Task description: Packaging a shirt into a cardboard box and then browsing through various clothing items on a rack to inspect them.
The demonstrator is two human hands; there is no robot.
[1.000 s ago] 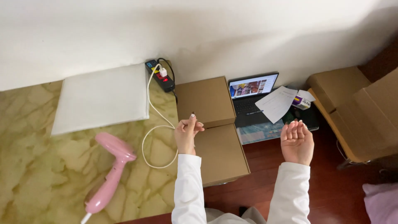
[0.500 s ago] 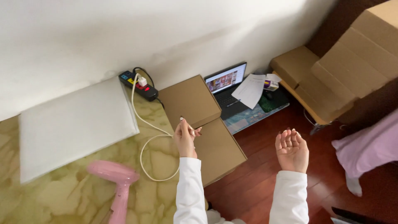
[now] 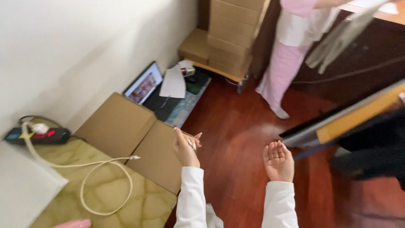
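While the far left holds a white board on a green marbled surface, a black power strip sits against the wall, and a pale cable loops from it over that surface, its plug end lying at the edge of the flattened cardboard boxes. The left hand is raised just beside the right edge of that cardboard, fingers loosely spread and upward; it grips nothing that can be made out, and whether it touches the cardboard is unclear. The right hand hovers apart over the red wooden floor, palm up, fingers gently cupped, empty. Behind the cardboard, an open laptop leans near the wall with a sheet of paper on it. Farther right stand stacked cardboard boxes and another person in pink trousers.

Both hands look to be between actions, neither committed to a hold. Any next grasp would call for the left hand to lower and close on the nearest cardboard edge.
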